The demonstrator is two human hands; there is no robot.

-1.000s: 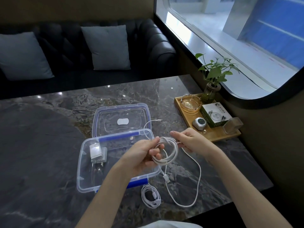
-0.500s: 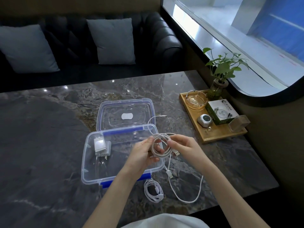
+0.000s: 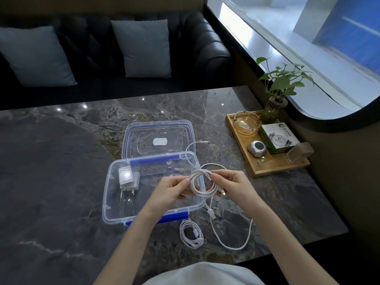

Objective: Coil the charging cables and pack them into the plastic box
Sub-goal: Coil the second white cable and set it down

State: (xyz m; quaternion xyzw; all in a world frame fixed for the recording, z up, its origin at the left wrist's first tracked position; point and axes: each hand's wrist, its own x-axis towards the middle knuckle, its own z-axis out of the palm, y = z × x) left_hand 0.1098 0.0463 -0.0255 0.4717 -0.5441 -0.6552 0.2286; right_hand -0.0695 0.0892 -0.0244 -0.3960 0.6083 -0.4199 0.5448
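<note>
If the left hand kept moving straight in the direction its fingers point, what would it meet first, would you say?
The left hand points right, into the coiled cable it pinches; beyond that, likely the right hand, though depth is unclear.

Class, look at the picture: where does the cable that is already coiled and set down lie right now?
In the head view, the small coiled cable lies on the marble table, just in front of the plastic box at its near right corner, left of a loose cable.

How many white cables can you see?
3. One coil is held in both hands over the plastic box, one coiled cable lies on the table in front of it, and one loose cable trails beside it.
</note>
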